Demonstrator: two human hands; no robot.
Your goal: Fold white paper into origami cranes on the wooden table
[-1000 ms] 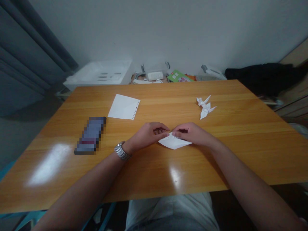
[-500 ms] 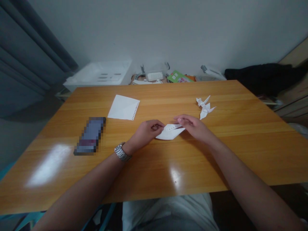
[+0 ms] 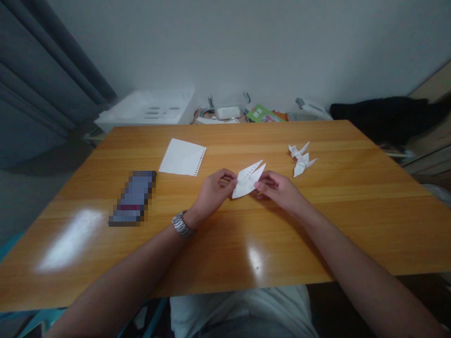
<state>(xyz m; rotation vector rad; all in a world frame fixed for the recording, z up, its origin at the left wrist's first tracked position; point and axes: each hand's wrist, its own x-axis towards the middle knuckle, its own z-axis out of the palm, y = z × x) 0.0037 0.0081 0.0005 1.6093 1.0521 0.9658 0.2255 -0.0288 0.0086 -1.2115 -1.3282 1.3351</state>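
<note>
A folded piece of white paper (image 3: 248,180) is held between my two hands just over the wooden table (image 3: 225,253). It has two pointed flaps toward the upper right, and a row of punched holes runs along one of them. My left hand (image 3: 219,188) pinches its left edge between thumb and fingers. On the right edge, the thumb and fingers of my right hand (image 3: 278,188) are closed on the paper. Folded white paper cranes (image 3: 301,158) lie beyond my right hand. Farther left is a flat white sheet (image 3: 182,157) with a perforated edge.
A phone (image 3: 134,197), blurred out, lies on the left of the table. Behind the table's far edge are a white plastic basin (image 3: 141,107), a green booklet (image 3: 263,113) and a black cloth (image 3: 384,117). A grey curtain (image 3: 42,80) hangs at the left.
The folded paper has been turned, so its points now aim up and right, with the two flaps apart. My right hand has shifted slightly down and grips its right edge.
</note>
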